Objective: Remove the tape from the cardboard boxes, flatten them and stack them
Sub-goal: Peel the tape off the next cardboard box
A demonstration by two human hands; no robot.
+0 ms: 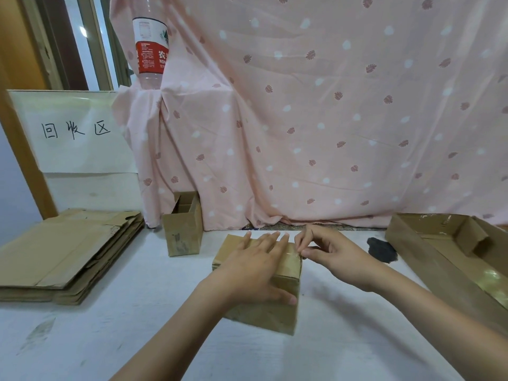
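A small closed cardboard box (pixel 286 273) sits on the white table in front of me, sealed with clear tape (pixel 292 253) along its top. My left hand (pixel 255 268) lies flat on the box's top, fingers straight, thumb down its front face. At the box's far right corner, my right hand (pixel 327 251) pinches the end of the tape between thumb and forefinger. A stack of flattened boxes (pixel 63 254) lies at the left. Behind the box stands a small open box (pixel 182 229), upright.
A large open cardboard tray (pixel 450 259) lies at the right edge. A dark patch (pixel 382 250) marks the table beside it. A pink patterned cloth (pixel 316 119) hangs across the back. A white sign (pixel 74 130) and a water bottle (pixel 151 48) are at the back left.
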